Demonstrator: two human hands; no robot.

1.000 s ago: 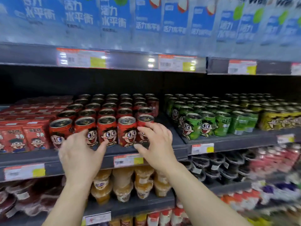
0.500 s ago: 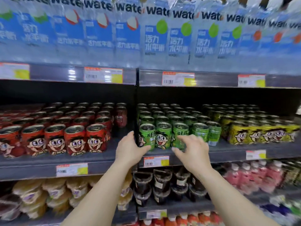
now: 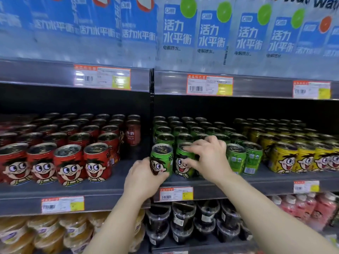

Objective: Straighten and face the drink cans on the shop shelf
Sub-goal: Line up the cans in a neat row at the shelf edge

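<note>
I note left hand (image 3: 142,177) gripping front green can (image 3: 161,159), right hand (image 3: 208,158) over second green can (image 3: 183,162), apparently pinching it, shelf (image 3: 256,182) beneath.

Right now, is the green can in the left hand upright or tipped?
Slightly tipped: the green can leans left in the left hand, unlike its upright neighbours.

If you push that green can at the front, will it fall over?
Probably not: the front green can stands upright on a flat shelf, with the left hand gripping it. It looks smooth, so likely slides. Tipped over, it would probably roll.
</note>
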